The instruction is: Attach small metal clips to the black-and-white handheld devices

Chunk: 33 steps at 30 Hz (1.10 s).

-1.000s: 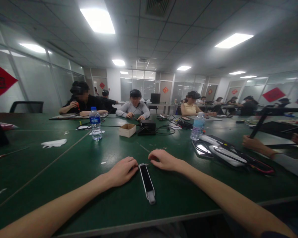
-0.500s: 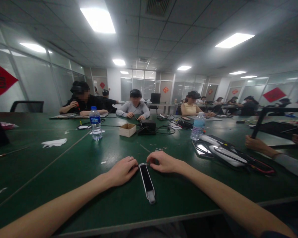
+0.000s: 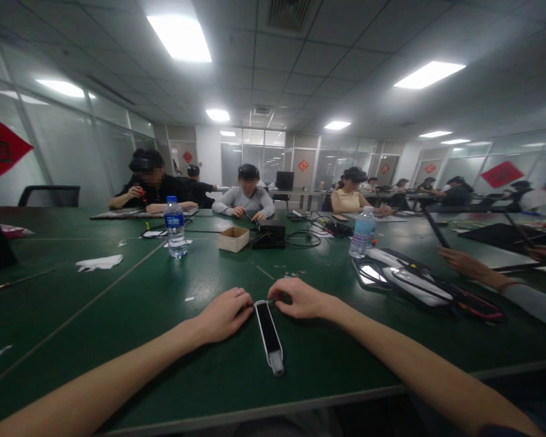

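Glossy green tabletop (image 3: 155, 376), slim black-and-white device (image 3: 269, 334) between curled hands (image 3: 225, 314), their grip unclear.

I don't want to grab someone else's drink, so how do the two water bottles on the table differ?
The left bottle has a bright blue cap, the right bottle a pale one. The left bottle's label is deep blue, while the right bottle's is lighter blue with some pink. Both are clear and stand upright on the green table.
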Motion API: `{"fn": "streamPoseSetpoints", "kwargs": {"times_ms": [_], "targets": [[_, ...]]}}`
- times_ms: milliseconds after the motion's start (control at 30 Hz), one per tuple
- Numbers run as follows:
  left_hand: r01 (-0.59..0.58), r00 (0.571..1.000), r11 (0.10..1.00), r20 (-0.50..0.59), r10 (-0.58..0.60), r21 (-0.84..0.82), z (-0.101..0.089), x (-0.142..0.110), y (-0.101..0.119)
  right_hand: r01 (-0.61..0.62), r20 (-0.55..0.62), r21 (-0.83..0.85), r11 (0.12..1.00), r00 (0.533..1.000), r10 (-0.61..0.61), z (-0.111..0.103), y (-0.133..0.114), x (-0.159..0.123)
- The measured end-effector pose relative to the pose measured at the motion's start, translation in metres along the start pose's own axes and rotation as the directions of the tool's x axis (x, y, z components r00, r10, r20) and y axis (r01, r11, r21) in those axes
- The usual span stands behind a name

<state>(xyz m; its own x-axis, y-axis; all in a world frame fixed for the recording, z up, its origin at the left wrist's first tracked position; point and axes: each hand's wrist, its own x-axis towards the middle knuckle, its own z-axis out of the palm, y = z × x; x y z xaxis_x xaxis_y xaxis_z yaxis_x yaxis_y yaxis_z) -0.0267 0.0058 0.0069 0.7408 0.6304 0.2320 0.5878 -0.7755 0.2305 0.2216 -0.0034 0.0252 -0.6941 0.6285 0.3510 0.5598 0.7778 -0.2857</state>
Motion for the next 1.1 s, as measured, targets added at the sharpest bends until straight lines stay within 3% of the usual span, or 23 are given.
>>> {"fn": "streamPoseSetpoints", "kwargs": {"times_ms": [933,1100], "targets": [[0.003,1.000,1.000,0.003,-0.003,0.024,-0.004,0.001,0.005,-0.012,-0.024,0.055,0.998,1.000,0.013,0.012,0.005,0.000],[0.004,1.000,1.000,0.004,-0.004,0.012,-0.002,0.000,0.002,-0.008,-0.012,0.000,1.000,1.000,0.008,0.011,0.004,0.001]]}}
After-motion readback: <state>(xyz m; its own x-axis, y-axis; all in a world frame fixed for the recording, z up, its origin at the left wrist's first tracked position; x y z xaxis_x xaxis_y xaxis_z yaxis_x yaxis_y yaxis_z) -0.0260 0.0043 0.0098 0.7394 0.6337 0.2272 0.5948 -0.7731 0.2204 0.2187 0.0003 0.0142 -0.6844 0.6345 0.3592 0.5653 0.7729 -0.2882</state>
